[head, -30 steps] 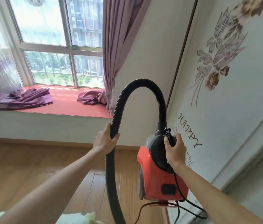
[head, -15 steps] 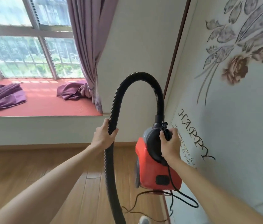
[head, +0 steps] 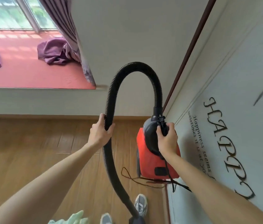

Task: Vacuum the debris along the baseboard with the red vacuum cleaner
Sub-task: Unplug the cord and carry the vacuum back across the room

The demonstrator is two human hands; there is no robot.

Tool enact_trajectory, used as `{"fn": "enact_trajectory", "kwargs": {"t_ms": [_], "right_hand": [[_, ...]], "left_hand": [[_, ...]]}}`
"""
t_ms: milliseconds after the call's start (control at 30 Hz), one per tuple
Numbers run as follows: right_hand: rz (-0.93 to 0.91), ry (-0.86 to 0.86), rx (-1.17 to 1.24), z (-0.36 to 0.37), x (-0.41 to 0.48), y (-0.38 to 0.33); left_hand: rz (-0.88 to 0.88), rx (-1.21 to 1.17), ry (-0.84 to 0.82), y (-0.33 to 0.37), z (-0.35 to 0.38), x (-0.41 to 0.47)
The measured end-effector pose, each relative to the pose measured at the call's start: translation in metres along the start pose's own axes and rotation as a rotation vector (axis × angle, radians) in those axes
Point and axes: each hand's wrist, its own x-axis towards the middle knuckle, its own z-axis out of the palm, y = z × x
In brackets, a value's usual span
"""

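Note:
The red vacuum cleaner (head: 150,160) hangs in the air next to the right wall, carried by its black top handle, which my right hand (head: 166,139) grips. A black ribbed hose (head: 134,68) arches up from the vacuum's top and comes down on the left. My left hand (head: 99,131) grips the hose about halfway down. The hose runs on to a dark nozzle end (head: 136,219) at the bottom edge, near my shoes. A black power cord (head: 134,177) dangles under the vacuum. The brown baseboard (head: 168,201) runs along the foot of the right wall; no debris shows.
Wooden floor (head: 30,151) spreads to the left. A red window seat (head: 30,70) with purple cloths and a purple curtain (head: 72,38) lies at the back. The right wall (head: 224,110) bears "HAPPY" lettering. My grey shoes (head: 141,205) stand by the baseboard. Pale green cloth (head: 72,219) at the bottom edge.
The view has tilted downward and moved closer to the corner; my shoes and the hose's lower end have come into sight. Both hands keep the same grips on hose and handle.

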Motion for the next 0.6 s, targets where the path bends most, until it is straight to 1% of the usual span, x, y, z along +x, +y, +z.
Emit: {"fn": "enact_trajectory", "kwargs": {"t_ms": [167,367,600], "right_hand": [[0.095,-0.032,-0.038,0.047,0.037,0.056],[0.187,0.016,-0.056,0.113,0.074,0.121],[0.251,0.037,-0.065,0.185,0.121,0.187]], "left_hand": [[-0.048,-0.006,-0.072,-0.038,0.058,0.046],[-0.085,0.011,-0.17,-0.09,0.132,0.1],[-0.127,-0.008,-0.225,-0.17,0.217,0.142]]}}
